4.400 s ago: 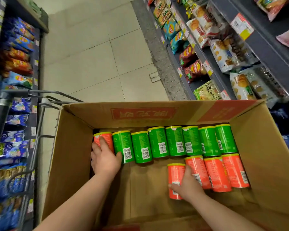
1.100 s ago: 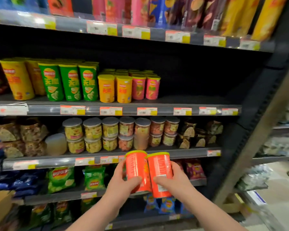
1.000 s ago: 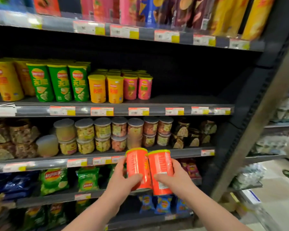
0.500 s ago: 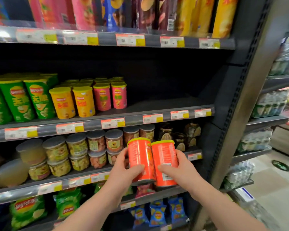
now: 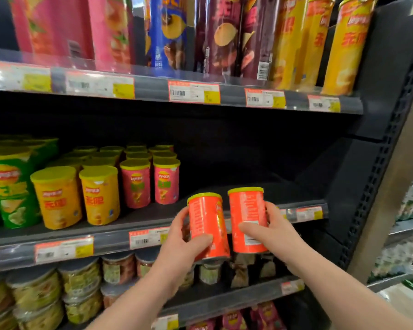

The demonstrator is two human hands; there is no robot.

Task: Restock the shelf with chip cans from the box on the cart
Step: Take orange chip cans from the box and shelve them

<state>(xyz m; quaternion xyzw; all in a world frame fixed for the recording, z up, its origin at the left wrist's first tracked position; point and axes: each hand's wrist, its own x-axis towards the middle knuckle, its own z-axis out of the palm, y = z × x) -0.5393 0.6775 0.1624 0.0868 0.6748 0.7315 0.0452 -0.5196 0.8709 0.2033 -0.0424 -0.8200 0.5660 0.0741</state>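
Two orange cans [image 5: 208,225] now lifted level with middle shelf [image 5: 293,195], nearer.

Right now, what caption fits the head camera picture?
Left hand grips left orange can, right hand grips right orange can, before the shelf.

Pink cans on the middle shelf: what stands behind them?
Behind the two front pink cans, more yellow lids run back in rows. Those cans' bodies are covered, so their colour cannot be told.
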